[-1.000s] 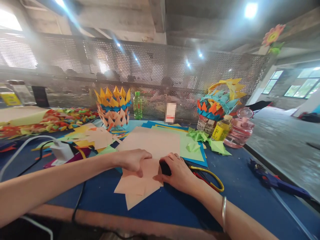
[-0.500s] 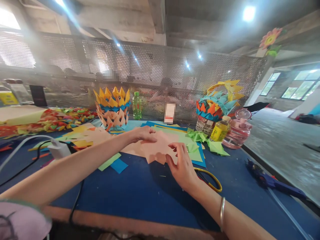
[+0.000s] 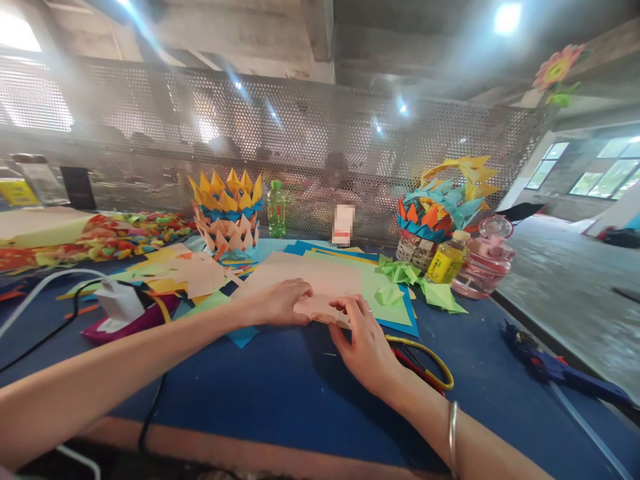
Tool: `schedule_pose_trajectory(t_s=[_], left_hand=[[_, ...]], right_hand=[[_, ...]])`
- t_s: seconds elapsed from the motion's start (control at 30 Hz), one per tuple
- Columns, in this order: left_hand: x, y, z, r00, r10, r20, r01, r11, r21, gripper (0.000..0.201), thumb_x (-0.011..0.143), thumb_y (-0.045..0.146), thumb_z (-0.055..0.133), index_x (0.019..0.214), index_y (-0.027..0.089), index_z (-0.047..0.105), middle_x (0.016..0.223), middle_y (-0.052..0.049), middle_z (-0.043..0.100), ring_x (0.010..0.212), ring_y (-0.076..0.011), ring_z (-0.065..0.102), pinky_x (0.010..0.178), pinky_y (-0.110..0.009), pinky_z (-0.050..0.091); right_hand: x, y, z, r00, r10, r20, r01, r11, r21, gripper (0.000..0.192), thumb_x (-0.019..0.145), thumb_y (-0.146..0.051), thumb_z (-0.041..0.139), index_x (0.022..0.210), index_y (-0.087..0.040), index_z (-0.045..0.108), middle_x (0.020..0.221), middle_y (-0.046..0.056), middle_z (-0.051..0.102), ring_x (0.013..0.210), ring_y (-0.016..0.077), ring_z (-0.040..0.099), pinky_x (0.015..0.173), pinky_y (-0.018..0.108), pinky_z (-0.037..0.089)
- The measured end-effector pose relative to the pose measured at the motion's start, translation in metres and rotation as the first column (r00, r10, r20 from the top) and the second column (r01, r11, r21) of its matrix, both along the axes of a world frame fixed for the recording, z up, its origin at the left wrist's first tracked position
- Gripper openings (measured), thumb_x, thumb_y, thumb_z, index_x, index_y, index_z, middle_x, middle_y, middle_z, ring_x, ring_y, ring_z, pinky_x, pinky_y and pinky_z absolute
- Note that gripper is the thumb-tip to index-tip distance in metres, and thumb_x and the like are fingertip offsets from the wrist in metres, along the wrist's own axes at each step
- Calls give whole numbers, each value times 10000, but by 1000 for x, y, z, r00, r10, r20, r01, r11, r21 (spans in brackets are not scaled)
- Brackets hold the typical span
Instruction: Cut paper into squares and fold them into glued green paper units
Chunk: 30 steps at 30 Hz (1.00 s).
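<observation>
Some peach paper [image 3: 321, 306] spans left to right between the left hand [image 3: 280, 302], pinching one end, and the right hand [image 3: 369, 342], fingers curled at the other, grip unclear.

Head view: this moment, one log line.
left hand: holding pink paper | right hand: at its near edge | glue gun: on blue table, right

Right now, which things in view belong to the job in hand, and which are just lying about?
Likely in the job:
pink paper, between the left hand and right hand

Likely just lying about:
green bottle
yellow-labelled bottle
pink bottle
white adapter
</observation>
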<state>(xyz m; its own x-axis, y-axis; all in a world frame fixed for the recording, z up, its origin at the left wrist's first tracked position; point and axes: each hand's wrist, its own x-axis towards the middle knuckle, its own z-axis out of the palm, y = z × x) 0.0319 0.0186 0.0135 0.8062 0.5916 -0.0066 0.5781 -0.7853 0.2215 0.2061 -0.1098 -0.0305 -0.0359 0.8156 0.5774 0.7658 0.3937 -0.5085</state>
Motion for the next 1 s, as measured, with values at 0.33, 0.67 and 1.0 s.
schedule_pose_trajectory(t_s=[0.33, 0.67, 1.0], left_hand=[[-3, 6, -5, 997, 7, 74, -10, 999, 34, 241, 803, 334, 539, 975, 190, 629, 971, -66, 712, 917, -251, 649, 757, -293, 437], [-17, -48, 7, 954, -230, 191, 117, 875, 470, 228, 938, 182, 393, 873, 151, 609, 943, -93, 690, 891, -205, 643, 807, -314, 484], [-68, -84, -44, 902, -414, 121, 290, 790, 540, 229, 894, 104, 437, 897, 188, 651, 800, -70, 678, 731, -185, 628, 679, -289, 522]], right_hand=[[2, 2, -5, 999, 21, 30, -20, 999, -34, 266, 866, -101, 512, 1107, -210, 492, 1082, 89, 542, 1054, 247, 549, 933, 444, 481], [-1, -7, 5, 998, -23, 64, 18, 997, 79, 490, 806, -134, 643, 1239, -224, 432, 1173, 111, 506, 1133, 273, 495, 945, 468, 471], [-21, -28, 13, 899, 178, 400, -213, 976, 44, 90, 847, -120, 604, 818, -202, 627, 858, 39, 639, 887, 212, 555, 836, 394, 439]])
